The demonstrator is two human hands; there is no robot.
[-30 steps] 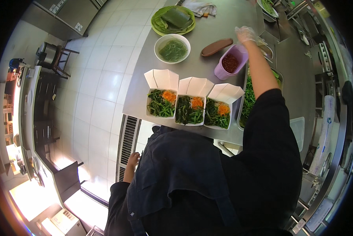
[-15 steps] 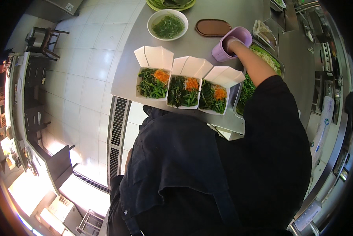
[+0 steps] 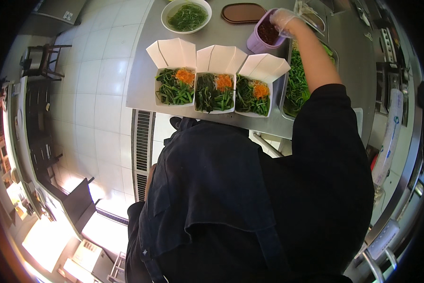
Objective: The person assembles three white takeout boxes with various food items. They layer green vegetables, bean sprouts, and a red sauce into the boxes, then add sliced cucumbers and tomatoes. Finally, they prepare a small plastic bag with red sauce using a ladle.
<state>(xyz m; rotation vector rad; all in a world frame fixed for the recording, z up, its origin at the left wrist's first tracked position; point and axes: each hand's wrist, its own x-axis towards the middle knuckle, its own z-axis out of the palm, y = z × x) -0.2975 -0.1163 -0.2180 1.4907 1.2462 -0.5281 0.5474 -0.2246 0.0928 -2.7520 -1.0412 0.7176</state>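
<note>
At the far right of the worktop, my right hand (image 3: 283,21) wears a clear plastic glove. It hovers over the rim of a purple tub (image 3: 253,41), its fingers curled together; what they hold, if anything, I cannot make out. Dark reddish-brown food (image 3: 268,34) shows inside the tub. Left of it stand three white paper boxes with raised lids: a left box (image 3: 174,53), a middle box (image 3: 219,57) and a right box (image 3: 264,69). Each contains green vegetables topped with shredded orange food. Only a sliver of my left arm shows beside the apron; that hand is out of view.
A white bowl (image 3: 164,21) of green shreds in liquid sits at the far left of the metal worktop (image 3: 138,87). Behind the boxes lies a brown oval tray (image 3: 242,13). A metal tray (image 3: 283,106) of chopped greens stands under my right forearm.
My right hand has come up out of the purple tub to its rim, uncovering the dark food inside. The view has shifted, so the worktop sits higher in the picture.
</note>
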